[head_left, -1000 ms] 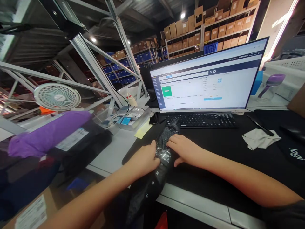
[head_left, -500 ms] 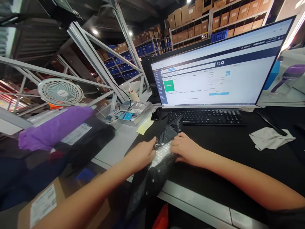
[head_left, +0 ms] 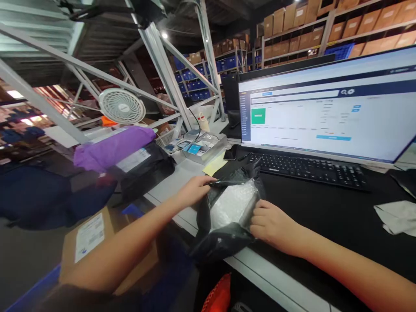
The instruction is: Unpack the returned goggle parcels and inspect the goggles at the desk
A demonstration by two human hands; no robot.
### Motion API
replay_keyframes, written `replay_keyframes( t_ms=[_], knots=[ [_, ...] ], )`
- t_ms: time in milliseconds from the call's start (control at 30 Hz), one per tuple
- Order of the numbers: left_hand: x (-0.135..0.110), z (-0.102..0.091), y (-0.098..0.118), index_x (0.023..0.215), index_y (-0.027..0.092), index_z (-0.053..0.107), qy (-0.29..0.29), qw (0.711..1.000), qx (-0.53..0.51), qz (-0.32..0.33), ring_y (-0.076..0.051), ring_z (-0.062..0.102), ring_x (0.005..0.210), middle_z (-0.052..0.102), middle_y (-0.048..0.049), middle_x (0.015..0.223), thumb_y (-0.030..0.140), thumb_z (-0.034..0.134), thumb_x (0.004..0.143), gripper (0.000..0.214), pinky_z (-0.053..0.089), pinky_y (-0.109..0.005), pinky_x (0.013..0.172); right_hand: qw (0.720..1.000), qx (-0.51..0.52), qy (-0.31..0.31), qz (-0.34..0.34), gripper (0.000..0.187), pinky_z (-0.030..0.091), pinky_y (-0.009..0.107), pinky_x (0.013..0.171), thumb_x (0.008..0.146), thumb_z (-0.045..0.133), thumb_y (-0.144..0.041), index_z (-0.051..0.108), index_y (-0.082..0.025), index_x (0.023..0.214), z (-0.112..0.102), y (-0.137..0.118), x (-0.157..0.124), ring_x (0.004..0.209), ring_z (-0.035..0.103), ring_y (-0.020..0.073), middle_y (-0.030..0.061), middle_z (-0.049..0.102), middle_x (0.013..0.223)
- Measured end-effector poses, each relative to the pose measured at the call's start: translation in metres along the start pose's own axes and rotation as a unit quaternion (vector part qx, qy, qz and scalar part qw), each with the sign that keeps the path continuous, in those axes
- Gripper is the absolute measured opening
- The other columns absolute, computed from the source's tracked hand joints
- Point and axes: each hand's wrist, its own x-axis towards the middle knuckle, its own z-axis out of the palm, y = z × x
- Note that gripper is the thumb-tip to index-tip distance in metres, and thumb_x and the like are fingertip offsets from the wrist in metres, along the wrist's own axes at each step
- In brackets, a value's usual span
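A black plastic mailer bag (head_left: 221,240) lies at the desk's front edge, its mouth spread wide. Inside it shows a package in white bubble wrap (head_left: 232,203). My left hand (head_left: 196,188) pinches the bag's upper left rim between thumb and fingers. On the other side, my right hand (head_left: 268,223) has its fingers curled around the right edge of the bag, close against the bubble wrap. The fingertips of my right hand are partly hidden.
Behind the bag are a keyboard (head_left: 305,170), a monitor (head_left: 299,112) and a phone (head_left: 230,152). At left lie a purple parcel (head_left: 113,149) and a black parcel (head_left: 152,167), with a fan (head_left: 122,106) behind. A cardboard box (head_left: 69,242) stands low at left. A cloth (head_left: 398,216) lies at right.
The bag's mouth has been pulled apart, so much more bubble wrap shows. My hands have moved farther from each other. The view has turned left.
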Motion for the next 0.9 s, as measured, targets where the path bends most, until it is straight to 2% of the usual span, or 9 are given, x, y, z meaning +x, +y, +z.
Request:
replay_keyframes(
  t_ms=[100, 167, 267, 333, 400, 467, 600, 767, 900],
  knots=[
    [-0.005, 0.0, -0.028, 0.112, 0.011, 0.071, 0.009, 0.999, -0.043, -0.028, -0.016, 0.065, 0.058, 0.072, -0.0011, 0.072, 0.009, 0.042, 0.066, 0.055, 0.054, -0.027, 0.058, 0.999, 0.025, -0.023, 0.002, 0.039, 0.037, 0.036, 0.099, 0.103, 0.032, -0.013, 0.05, -0.02, 0.068, -0.012, 0.005, -0.018, 0.068, 0.045, 0.0165, -0.0012, 0.051, 0.064],
    [-0.009, 0.006, -0.036, 0.118, 0.009, 0.068, 0.034, 0.997, -0.062, -0.03, -0.017, 0.065, 0.058, 0.073, -0.0037, 0.076, 0.01, 0.043, 0.067, 0.057, 0.054, -0.028, 0.056, 0.997, 0.039, -0.052, 0.038, 0.032, 0.032, 0.039, 0.107, 0.101, 0.037, -0.016, 0.052, -0.02, 0.073, -0.024, 0.006, -0.023, 0.072, 0.05, 0.0165, -0.0009, 0.054, 0.069],
    [-0.022, 0.013, -0.025, 0.133, 0.013, 0.058, 0.094, 0.992, -0.078, 0.003, -0.025, 0.068, 0.104, 0.069, -0.0121, 0.121, 0.015, 0.054, 0.073, 0.06, 0.057, -0.038, 0.088, 0.987, 0.052, -0.089, 0.125, 0.012, 0.024, 0.044, 0.114, 0.093, 0.06, -0.031, 0.057, -0.02, 0.088, -0.041, -0.003, -0.012, 0.087, 0.058, 0.0185, 0.0009, 0.062, 0.088],
    [-0.038, 0.011, -0.007, 0.136, 0.019, 0.054, 0.123, 0.988, -0.057, 0.07, -0.029, 0.05, 0.132, 0.053, -0.0124, 0.144, 0.024, 0.066, 0.077, 0.061, 0.042, -0.046, 0.112, 0.984, 0.061, -0.088, 0.142, 0.034, 0.017, 0.047, 0.118, 0.084, 0.074, -0.042, 0.058, -0.02, 0.104, -0.047, -0.017, 0.004, 0.101, 0.06, 0.0219, 0.0034, 0.065, 0.105],
    [-0.059, 0.006, 0.011, 0.127, 0.021, 0.059, 0.111, 0.976, 0.001, 0.188, -0.029, 0.044, 0.137, 0.049, -0.0127, 0.147, 0.035, 0.066, 0.085, 0.045, 0.028, -0.051, 0.121, 0.988, 0.064, -0.082, 0.11, 0.057, 0.022, 0.048, 0.115, 0.078, 0.079, -0.05, 0.056, -0.018, 0.118, -0.045, -0.034, 0.022, 0.106, 0.059, 0.0248, 0.0063, 0.065, 0.114],
    [-0.08, 0.003, 0.022, 0.106, 0.019, 0.063, 0.056, 0.962, 0.032, 0.266, -0.025, 0.055, 0.121, 0.062, -0.0122, 0.126, 0.045, 0.051, 0.096, 0.03, 0.028, -0.05, 0.12, 0.993, 0.046, -0.073, 0.086, 0.061, 0.037, 0.044, 0.098, 0.078, 0.079, -0.053, 0.055, -0.015, 0.12, -0.036, -0.048, 0.037, 0.096, 0.061, 0.0251, 0.0076, 0.067, 0.107],
    [-0.112, 0.013, 0.02, 0.071, 0.02, 0.052, -0.018, 0.942, 0.061, 0.329, -0.019, 0.057, 0.078, 0.058, -0.0038, 0.074, 0.072, 0.016, 0.095, 0.067, 0.031, -0.052, 0.115, 0.994, -0.01, -0.05, 0.1, 0.049, 0.037, 0.036, 0.067, 0.077, 0.079, -0.056, 0.058, -0.015, 0.097, -0.011, -0.064, 0.054, 0.072, 0.058, 0.0219, 0.0038, 0.066, 0.083],
    [-0.121, 0.042, -0.006, 0.059, 0.021, 0.041, 0.051, 0.908, 0.069, 0.409, -0.016, 0.044, 0.059, 0.046, 0.0003, 0.057, 0.08, 0.006, 0.088, 0.075, 0.044, -0.041, 0.093, 0.997, -0.003, -0.074, -0.006, 0.037, 0.03, 0.034, 0.063, 0.089, 0.068, -0.053, 0.053, -0.02, 0.081, 0.005, -0.072, 0.062, 0.065, 0.052, 0.0184, -0.0009, 0.061, 0.072],
    [-0.113, 0.043, -0.029, 0.056, 0.022, 0.029, 0.126, 0.901, 0.055, 0.412, -0.014, 0.031, 0.05, 0.035, 0.0031, 0.05, 0.08, 0.006, 0.089, 0.071, 0.04, -0.034, 0.068, 0.994, 0.012, -0.1, -0.04, 0.022, 0.021, 0.034, 0.057, 0.097, 0.055, -0.022, 0.049, -0.021, 0.075, 0.009, -0.074, 0.052, 0.057, 0.042, 0.0161, -0.0031, 0.054, 0.063]
  ],
)
